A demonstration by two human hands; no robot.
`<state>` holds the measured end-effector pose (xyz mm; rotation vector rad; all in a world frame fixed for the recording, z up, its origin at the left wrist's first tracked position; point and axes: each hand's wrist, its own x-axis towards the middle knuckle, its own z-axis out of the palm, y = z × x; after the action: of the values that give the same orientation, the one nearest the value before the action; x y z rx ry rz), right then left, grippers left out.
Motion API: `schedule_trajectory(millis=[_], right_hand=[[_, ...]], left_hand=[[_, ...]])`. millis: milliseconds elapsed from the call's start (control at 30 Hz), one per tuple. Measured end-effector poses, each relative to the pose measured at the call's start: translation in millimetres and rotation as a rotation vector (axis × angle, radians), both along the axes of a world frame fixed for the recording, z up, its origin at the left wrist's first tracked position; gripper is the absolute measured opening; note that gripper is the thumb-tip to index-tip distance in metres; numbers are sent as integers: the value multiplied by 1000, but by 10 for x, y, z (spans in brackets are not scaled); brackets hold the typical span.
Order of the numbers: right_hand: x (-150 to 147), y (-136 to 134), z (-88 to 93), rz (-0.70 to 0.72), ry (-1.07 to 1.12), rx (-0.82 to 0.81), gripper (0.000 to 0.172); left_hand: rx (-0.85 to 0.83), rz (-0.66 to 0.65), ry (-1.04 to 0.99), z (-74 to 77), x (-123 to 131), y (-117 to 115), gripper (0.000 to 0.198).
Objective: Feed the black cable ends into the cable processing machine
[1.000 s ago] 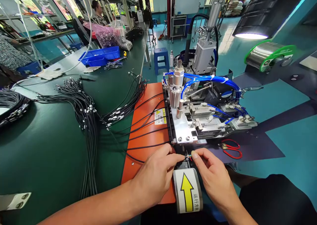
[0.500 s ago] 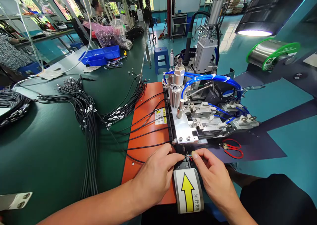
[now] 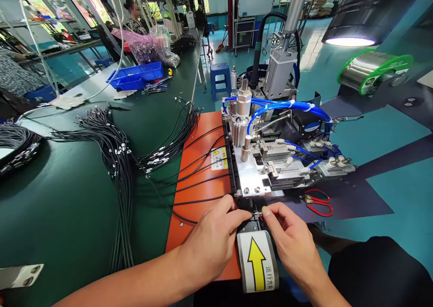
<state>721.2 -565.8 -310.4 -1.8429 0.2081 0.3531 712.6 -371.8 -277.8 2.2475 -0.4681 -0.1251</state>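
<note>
My left hand [image 3: 211,241] rests on the orange plate [image 3: 203,180] and pinches the end of a black cable [image 3: 182,214] at the front of the metal machine [image 3: 267,158]. Just to its right, my right hand [image 3: 294,244] pinches the thin coloured wires [image 3: 259,214] at that cable's tip. Both hands meet above a black slot beside the white label with a yellow arrow [image 3: 257,262]. Several other black cables lie across the orange plate into the machine's edge.
Bundles of black cables [image 3: 115,158] spread over the green bench to the left. Red-handled scissors [image 3: 318,203] lie right of the machine. A solder spool [image 3: 374,72] and a lamp hang at the upper right. Blue trays [image 3: 137,75] and another person sit far back.
</note>
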Motion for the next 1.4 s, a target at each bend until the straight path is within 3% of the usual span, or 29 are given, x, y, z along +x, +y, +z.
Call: schedule_trajectory(millis=[667,967,1400], right_hand=[[-19,-12,-33,9,-7,33,38],[-20,7,-42,-4,-7,-45,40],[-42,6,-165,-3,-34,-27,38]], left_hand=[[28,-4,-31,-34,-13,-2,36],[49,14,-3,-12,-24,-10,36],[85,-17,-51,-54,1,-17,32]])
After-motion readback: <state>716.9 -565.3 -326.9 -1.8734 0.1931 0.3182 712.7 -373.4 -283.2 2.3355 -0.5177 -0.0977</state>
